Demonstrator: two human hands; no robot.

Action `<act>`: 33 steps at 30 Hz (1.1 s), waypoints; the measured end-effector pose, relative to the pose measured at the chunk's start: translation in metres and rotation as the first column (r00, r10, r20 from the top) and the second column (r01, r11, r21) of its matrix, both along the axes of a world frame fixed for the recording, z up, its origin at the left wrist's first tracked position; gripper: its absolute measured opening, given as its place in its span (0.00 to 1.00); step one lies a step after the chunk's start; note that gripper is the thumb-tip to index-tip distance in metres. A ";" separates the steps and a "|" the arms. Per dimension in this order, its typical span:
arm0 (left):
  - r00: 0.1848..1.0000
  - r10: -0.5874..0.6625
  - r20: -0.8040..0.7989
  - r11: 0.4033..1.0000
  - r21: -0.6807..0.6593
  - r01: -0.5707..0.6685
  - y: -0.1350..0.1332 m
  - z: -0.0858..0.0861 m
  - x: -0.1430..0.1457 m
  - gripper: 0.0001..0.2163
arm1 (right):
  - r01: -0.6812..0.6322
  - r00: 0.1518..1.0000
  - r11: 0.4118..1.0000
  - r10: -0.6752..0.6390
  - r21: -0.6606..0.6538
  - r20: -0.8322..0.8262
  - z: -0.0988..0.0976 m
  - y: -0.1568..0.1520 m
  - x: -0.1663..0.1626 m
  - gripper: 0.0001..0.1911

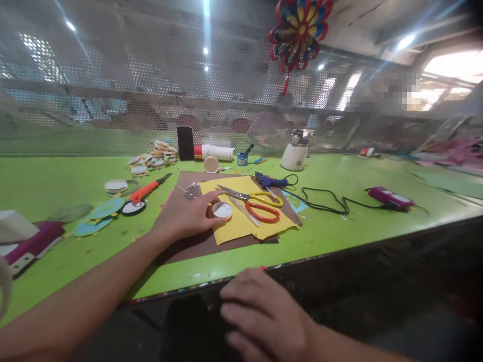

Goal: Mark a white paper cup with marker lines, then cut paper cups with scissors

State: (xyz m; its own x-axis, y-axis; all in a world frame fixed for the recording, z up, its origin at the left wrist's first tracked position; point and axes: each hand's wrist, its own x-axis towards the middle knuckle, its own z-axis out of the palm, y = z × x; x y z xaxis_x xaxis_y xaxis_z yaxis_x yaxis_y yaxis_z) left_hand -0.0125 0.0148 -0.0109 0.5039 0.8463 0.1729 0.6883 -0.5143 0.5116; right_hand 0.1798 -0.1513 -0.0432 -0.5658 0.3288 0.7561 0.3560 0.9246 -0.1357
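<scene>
My left hand (199,216) reaches over the yellow sheet, with thumb and fingers closed around the rim of a small round white piece like a shallow cup bottom (222,210). Just right of it, scissors with one yellow and one red handle (260,203) lie across the yellow paper (230,235), their blades slightly apart. A thin whitish stick or pen (245,212) rests beside them. Under the yellow paper is a brown sheet (177,251). My right hand (267,314) hangs before the table's front edge, fingers loosely bent and slightly apart, with nothing visible in them.
A blue glue gun (269,181) lies behind the scissors; a black cord (324,193) leads to a purple power strip (392,198). Left are an orange-handled knife (147,191) and light-blue discs (107,207). At the back stand a phone (185,143), paper cups (217,153) and a jug (295,153).
</scene>
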 end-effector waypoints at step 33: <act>1.000 -0.007 0.010 0.992 -0.126 0.008 0.001 -0.003 -0.004 0.34 | 0.394 0.909 0.885 -0.336 -0.247 0.246 0.030 0.183 0.057 0.08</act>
